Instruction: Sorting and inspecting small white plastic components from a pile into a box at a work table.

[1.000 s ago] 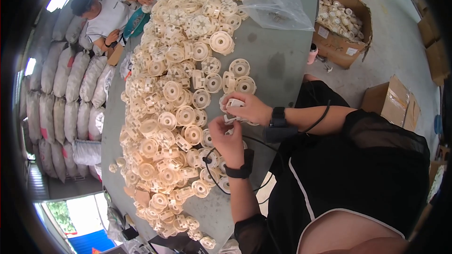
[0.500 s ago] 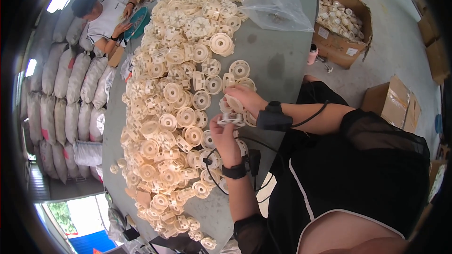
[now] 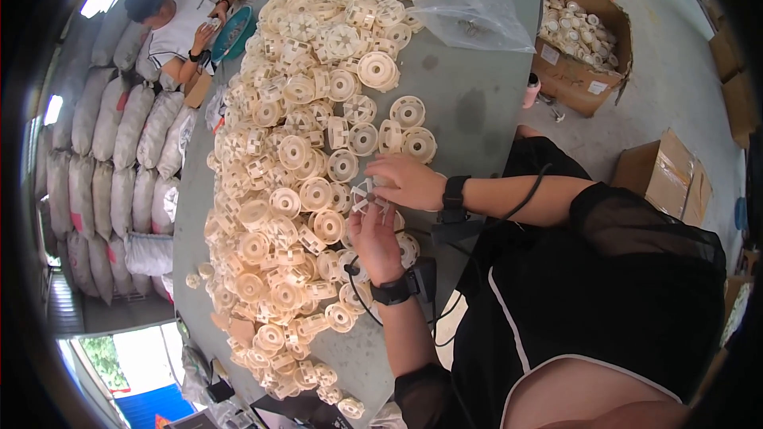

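Observation:
My left hand point(image 3: 377, 245) is closed at the fingertips on a white round plastic part with slotted sides point(image 3: 363, 197), at the near edge of a large heap of cream plastic parts point(image 3: 294, 155). From the other side my right hand point(image 3: 409, 181) grips the same part, its fingers bent over the top. The fingers hide much of the part. Just beyond my right hand, a loose cream ring-shaped part point(image 3: 419, 144) lies on the grey table point(image 3: 469, 111). Black bands with small devices sit on both wrists, and a black cable hangs by my left wrist.
A clear plastic bag point(image 3: 477, 16) lies at the table's far right. An open carton point(image 3: 584, 71) of similar parts stands on the floor, with a pink bottle point(image 3: 532, 91) near it. At the far left another person point(image 3: 179, 32) works over a teal basin point(image 3: 233, 34), by stacked sacks point(image 3: 131, 127).
My right hand has moved left and come together with my left hand on the white part. The cream part it held before now appears to lie on the table.

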The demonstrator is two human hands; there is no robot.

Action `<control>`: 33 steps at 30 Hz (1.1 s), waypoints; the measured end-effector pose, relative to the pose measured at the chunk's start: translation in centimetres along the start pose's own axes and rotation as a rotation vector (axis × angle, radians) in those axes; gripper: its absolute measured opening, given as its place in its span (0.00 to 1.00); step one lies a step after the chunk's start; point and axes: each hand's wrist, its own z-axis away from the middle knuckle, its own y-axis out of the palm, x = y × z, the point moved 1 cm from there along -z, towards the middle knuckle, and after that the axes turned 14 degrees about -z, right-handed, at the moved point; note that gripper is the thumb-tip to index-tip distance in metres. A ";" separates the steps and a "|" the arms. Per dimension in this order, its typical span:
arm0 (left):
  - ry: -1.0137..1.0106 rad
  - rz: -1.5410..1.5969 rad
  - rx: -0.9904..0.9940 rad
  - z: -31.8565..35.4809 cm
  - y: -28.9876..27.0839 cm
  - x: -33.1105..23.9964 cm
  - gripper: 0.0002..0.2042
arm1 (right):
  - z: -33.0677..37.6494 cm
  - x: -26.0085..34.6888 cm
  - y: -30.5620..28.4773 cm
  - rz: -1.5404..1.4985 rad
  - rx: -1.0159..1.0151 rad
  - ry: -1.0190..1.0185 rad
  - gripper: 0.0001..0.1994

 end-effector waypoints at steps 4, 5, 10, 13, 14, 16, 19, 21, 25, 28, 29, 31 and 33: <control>-0.041 0.184 0.044 -0.1 -0.2 -0.1 0.11 | -0.6 2.0 -1.2 -0.085 0.138 0.062 0.21; -0.043 0.184 0.045 -0.1 -0.1 -0.3 0.11 | -0.3 2.4 -1.2 -0.148 0.161 0.031 0.21; -0.075 0.282 0.117 -0.1 0.2 -0.4 0.12 | 0.0 2.0 -1.1 -0.218 0.081 -0.072 0.21; 0.024 0.050 0.030 -0.4 0.6 -0.5 0.11 | 0.3 2.7 -1.2 -0.394 0.110 0.097 0.21; 0.024 0.049 0.031 -0.4 0.9 -0.6 0.11 | 0.5 2.5 -0.7 -0.602 0.081 0.165 0.20; 0.116 -0.116 -0.019 -0.3 1.5 -1.1 0.11 | 0.5 2.0 -0.4 -0.810 0.049 0.234 0.19; 0.349 -0.663 -0.119 0.2 2.7 -1.4 0.12 | 0.4 1.4 -0.7 -1.071 -0.039 0.498 0.17; 0.525 -0.951 -0.141 0.6 3.4 -1.8 0.12 | 0.6 1.5 -0.9 -1.296 -0.270 0.708 0.16; 0.407 -0.650 -0.137 0.3 3.0 -1.2 0.11 | 0.5 0.9 -3.1 -1.447 -0.282 0.669 0.14; 0.382 -0.743 -0.129 0.6 3.3 -1.6 0.10 | 0.8 0.3 -5.9 -0.843 -0.175 0.406 0.13; 0.382 -0.744 -0.125 0.6 3.3 -1.6 0.10 | 1.3 -0.7 -7.1 -0.409 -0.156 0.211 0.14; 0.334 -0.727 -0.049 0.5 3.2 -1.4 0.11 | 2.7 -1.9 -8.5 0.173 -0.143 0.003 0.14; 0.320 -0.687 -0.021 0.3 3.5 -1.0 0.11 | 3.7 -3.1 -9.1 0.266 -0.106 -0.010 0.14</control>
